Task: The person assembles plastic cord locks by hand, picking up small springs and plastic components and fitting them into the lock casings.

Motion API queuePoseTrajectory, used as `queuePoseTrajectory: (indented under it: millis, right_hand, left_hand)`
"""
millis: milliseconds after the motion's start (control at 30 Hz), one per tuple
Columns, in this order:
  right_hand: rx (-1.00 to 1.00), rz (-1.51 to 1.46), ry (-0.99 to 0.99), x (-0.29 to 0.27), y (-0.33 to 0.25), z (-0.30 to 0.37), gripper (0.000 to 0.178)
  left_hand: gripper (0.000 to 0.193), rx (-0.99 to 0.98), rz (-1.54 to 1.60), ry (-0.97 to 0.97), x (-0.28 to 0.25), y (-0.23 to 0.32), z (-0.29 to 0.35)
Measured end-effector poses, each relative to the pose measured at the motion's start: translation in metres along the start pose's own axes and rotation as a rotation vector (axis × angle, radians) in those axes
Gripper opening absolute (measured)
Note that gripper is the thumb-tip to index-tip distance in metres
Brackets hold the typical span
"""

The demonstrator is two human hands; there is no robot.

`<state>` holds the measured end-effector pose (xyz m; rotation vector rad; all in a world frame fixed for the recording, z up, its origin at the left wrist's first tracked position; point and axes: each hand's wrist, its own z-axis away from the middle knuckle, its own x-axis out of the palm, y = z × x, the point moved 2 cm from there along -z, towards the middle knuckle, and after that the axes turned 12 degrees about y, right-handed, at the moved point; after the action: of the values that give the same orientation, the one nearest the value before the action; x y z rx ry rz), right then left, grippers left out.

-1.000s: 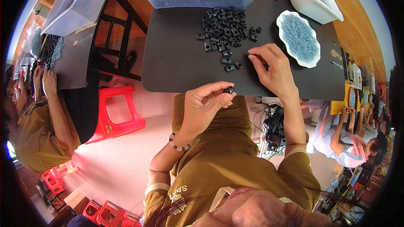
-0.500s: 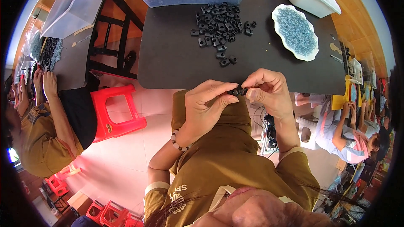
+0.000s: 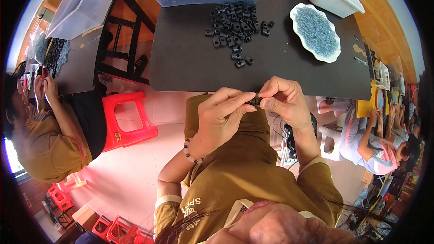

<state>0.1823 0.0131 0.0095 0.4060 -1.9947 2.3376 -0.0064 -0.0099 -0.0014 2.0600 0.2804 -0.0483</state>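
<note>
Near the centre of the frame, just below the lower edge of the dark bench [image 3: 181, 61], a small black piece [image 3: 254, 102] sits between both hands' fingertips. Its long axis seems to run left to right; the fingers cover most of it, so I cannot tell which end faces which way. From the left, the left hand [image 3: 222, 114] has its grip pinched on it, thumb and forefinger; from the right, the right hand [image 3: 288, 104] pinches it too. A second ago the right hand was over the bench while the left held the piece alone; since half a second ago the fingertips have drawn closer, hiding more of it. Black parts [image 3: 235, 25] lie heaped at upper centre, a white scalloped dish [image 3: 294, 23] of bluish bits at upper right.
</note>
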Motion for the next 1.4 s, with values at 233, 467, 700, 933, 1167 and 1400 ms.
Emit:
queuePoseTrajectory:
  millis: [233, 467, 700, 933, 1167, 1400]
  right_hand:
    - [0.026, 0.085, -0.002, 0.001, -0.001, 0.005, 0.017]
    - [-0.011, 0.192, 0.003, 0.007, -0.008, 0.01, 0.012]
    - [-0.049, 0.22, 0.024, 0.011, -0.002, 0.009, 0.012]
    - [0.034, 0.035, 0.006, 0.011, -0.01, 0.005, 0.025]
    - [0.002, 0.163, -0.009, 0.011, -0.006, 0.005, 0.015]
    - [0.023, 0.189, 0.013, 0.01, 0.006, -0.001, 0.013]
  left_hand:
    - [0.04, 0.239, -0.163, 0.006, -0.002, 0.015, 0.002]
    - [0.043, 0.317, -0.232, -0.006, -0.003, 0.017, 0.006]
    - [0.048, 0.407, -0.277, -0.016, -0.003, 0.014, 0.008]
    - [0.039, 0.162, -0.161, -0.028, -0.008, 0.024, -0.001]
    - [0.038, 0.295, -0.272, -0.046, -0.009, 0.02, 0.002]
    - [0.035, 0.287, -0.357, -0.061, -0.005, 0.012, 0.0]
